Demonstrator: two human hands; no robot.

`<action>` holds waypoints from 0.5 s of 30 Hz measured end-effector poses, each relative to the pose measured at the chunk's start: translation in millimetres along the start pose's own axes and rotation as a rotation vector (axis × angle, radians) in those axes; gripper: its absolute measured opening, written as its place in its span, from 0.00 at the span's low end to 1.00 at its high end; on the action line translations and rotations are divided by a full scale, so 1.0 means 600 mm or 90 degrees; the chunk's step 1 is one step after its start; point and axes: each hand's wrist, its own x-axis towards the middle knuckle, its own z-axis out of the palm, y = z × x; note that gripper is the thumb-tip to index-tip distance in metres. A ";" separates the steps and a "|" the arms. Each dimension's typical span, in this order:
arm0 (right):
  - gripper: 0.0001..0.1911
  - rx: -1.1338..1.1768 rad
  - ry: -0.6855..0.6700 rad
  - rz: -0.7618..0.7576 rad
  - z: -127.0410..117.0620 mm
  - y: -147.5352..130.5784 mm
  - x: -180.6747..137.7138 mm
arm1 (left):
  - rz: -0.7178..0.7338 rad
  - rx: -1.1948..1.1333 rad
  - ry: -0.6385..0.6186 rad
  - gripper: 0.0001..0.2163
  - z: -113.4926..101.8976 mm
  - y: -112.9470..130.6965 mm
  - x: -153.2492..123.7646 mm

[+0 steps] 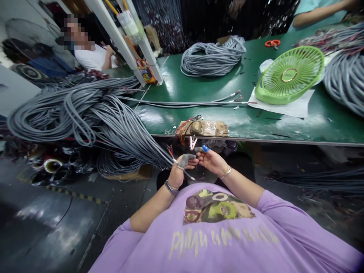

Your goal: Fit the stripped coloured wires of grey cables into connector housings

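Observation:
My left hand [182,168] is closed round a thin grey cable [159,157] that runs in from a big bundle of grey cables [93,117] on my left; coloured wire ends stick out near the fingers. A grey cot covers one finger. My right hand [212,159] sits just right of it, fingers curled toward the cable end, with a blue cot on a fingertip. Both hands hover below the front edge of the green table [199,113], under a small wooden block with a clip and red wires [204,129].
A green fan guard [290,74] lies on white paper at the right. Coiled grey cables [213,57] sit at the back, more at the far right [347,79]. Orange scissors [272,43] lie behind. One person sits at the far left, another person's arm shows top right.

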 end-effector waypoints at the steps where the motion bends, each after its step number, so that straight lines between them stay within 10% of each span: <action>1: 0.15 -0.019 0.004 -0.025 0.001 0.001 -0.004 | -0.001 -0.010 0.007 0.20 0.000 0.002 -0.001; 15: 0.18 -0.526 -0.176 -0.275 0.085 0.030 -0.097 | 0.168 0.364 -0.024 0.18 0.001 0.005 -0.057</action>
